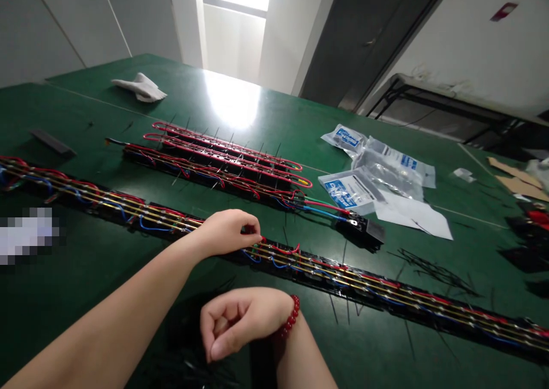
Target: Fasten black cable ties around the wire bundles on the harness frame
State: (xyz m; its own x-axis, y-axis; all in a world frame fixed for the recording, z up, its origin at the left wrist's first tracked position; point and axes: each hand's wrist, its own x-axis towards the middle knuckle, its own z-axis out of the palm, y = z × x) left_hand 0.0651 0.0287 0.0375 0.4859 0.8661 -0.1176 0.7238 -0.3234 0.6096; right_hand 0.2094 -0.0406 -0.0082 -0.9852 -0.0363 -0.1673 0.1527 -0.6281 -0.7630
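A long black strip (pixel 343 277) with gold rails and red and blue wires runs across the green bench top from left to lower right. My left hand (pixel 227 231) rests on it, fingertips pinched on a red wire (pixel 274 249). My right hand (pixel 242 323) hangs just below the strip, its fingers curled together, touching nothing I can see. Its wrist wears a bracelet of red beads (pixel 292 314). Beyond the strip lie several shorter black strips with red wiring (pixel 214 169), ending in coloured leads and a black connector (pixel 360 229).
Plastic parts bags (pixel 377 171) and white paper (pixel 412 217) lie to the right on the green mat (pixel 103 274). Loose black cable ties (pixel 433 272) are scattered nearby. A white cloth (pixel 139 87) and a black bar (pixel 51 142) lie further back. A blurred patch (pixel 26 234) covers the left.
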